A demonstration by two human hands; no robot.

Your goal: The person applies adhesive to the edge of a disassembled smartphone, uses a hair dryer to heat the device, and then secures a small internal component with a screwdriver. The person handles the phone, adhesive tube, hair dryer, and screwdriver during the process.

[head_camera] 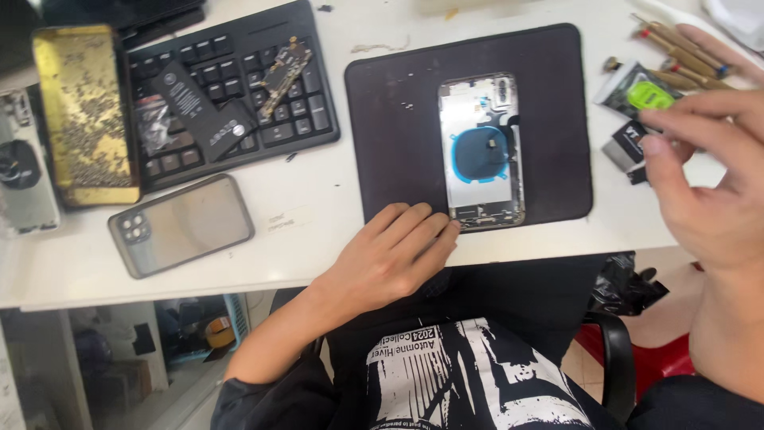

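Note:
An opened phone housing (481, 151), silver inside with a blue round coil, lies on a dark mat (398, 119). My left hand (390, 255) rests flat on the mat's front edge. Its fingertips touch the housing's lower left corner and it holds nothing. My right hand (708, 175) hovers at the right with fingers apart and nothing visibly in it. It is above a small black part (625, 143) and next to a packet with a green piece (649, 94).
A black keyboard (239, 80) at the back left carries a phone battery (199, 111) and a circuit board (282, 76). A gold tray (83, 111) of tiny screws and a face-down phone (181, 225) lie left. Several screwdrivers (684, 48) lie far right.

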